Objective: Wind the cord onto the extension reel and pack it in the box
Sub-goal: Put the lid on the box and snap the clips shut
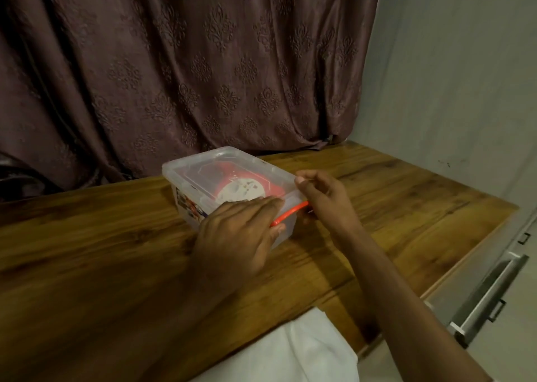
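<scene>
A clear plastic box (186,189) with its lid on stands on the wooden table (87,250). Through the lid I see the red and white extension reel (241,191) lying inside. An orange clip handle (289,213) runs along the box's near end. My left hand (235,236) lies flat on the lid's near corner, fingers over the edge and thumb at the handle. My right hand (322,198) pinches the lid's right near corner, thumb on top and fingers curled by the handle's right end. The cord is hidden inside the box.
A brown patterned curtain (189,70) hangs behind the table. A grey wall (450,76) stands on the right. Below the table's right edge are grey drawers with metal handles (491,291). White cloth (290,349) lies at the near edge.
</scene>
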